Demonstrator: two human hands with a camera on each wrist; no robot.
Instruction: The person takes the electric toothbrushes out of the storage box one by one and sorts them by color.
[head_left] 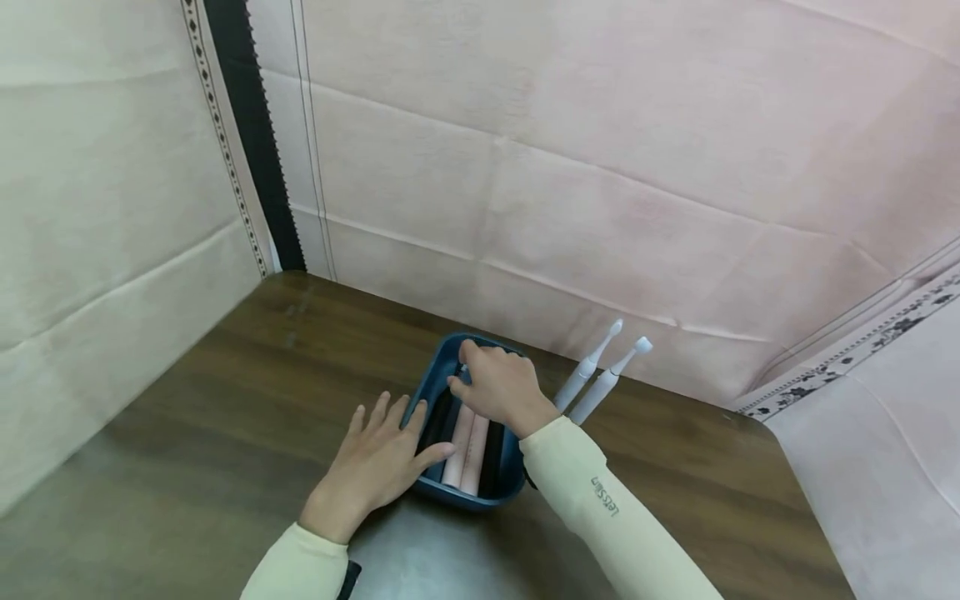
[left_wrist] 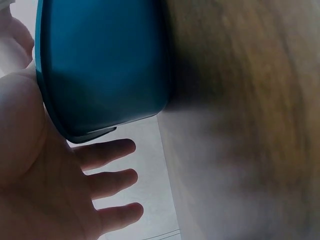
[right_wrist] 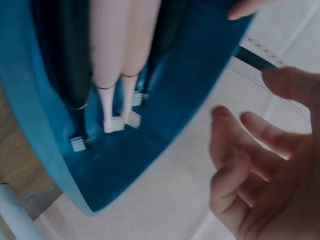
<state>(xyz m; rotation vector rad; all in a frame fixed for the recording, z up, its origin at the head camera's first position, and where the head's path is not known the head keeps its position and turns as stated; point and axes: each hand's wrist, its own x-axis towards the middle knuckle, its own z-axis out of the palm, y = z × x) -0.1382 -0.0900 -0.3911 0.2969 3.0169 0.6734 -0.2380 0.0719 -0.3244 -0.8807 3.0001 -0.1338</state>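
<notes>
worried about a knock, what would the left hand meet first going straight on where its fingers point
Most likely the left side of the blue storage bin: the left hand overlaps it in the head view, though depth is unclear.

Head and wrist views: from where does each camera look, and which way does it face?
Head: on the head, facing forward and down at the blue bin; left hand, right hand and sleeves show.
Left wrist: on that wrist, facing the bin's outside and wooden tabletop; both hands show partly.
Right wrist: on that wrist, facing into the bin; right hand and a left fingertip show.
Head and right wrist share the pink electric toothbrushes.
</notes>
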